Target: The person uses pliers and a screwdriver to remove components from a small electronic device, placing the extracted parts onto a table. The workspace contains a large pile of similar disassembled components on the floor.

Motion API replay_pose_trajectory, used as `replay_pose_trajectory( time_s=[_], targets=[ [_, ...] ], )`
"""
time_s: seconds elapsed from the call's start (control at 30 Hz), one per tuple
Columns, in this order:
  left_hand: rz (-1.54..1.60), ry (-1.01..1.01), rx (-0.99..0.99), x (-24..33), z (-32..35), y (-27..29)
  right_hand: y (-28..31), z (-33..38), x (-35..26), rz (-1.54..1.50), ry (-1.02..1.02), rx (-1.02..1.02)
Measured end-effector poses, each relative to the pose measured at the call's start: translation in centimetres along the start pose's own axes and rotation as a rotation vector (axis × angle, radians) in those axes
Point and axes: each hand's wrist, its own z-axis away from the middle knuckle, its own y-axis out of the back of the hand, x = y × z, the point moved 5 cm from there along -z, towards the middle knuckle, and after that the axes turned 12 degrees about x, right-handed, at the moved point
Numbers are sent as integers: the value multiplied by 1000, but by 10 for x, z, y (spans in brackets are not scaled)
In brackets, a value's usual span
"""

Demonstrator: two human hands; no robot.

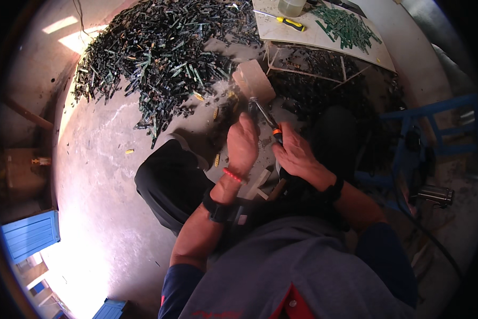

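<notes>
My right hand (297, 153) is wrapped round a hammer (277, 134) with a black-and-orange handle and a metal shaft. Its silvery head points up and left, over the near edge of a pinkish brick (257, 82) on the floor. Just left of it, my left hand (242, 142) is closed, thumb uppermost, close to the hammer's head. Whatever its fingers pinch is hidden by the hand and the dark shapes beside it. A red bead bracelet circles my left wrist, and both wrists carry black bands.
A large heap of dark strips (164, 58) covers the floor ahead. On the low table (313, 40) at the far right lie a yellow-and-black screwdriver (291, 23), green strips (348, 29) and a container (291, 6). Blue metal framing (435, 114) stands right; yellow pieces (216, 159) dot the floor.
</notes>
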Motion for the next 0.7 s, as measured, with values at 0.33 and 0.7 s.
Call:
replay_pose_trajectory(
  time_s=[0.33, 0.7],
  targets=[
    [-181, -73, 82, 16, 0, 0, -11, -1, -11, -469, -188, -245],
    [-230, -97, 101, 17, -3, -2, -26, -4, 9, 28, 129, -71]
  ],
)
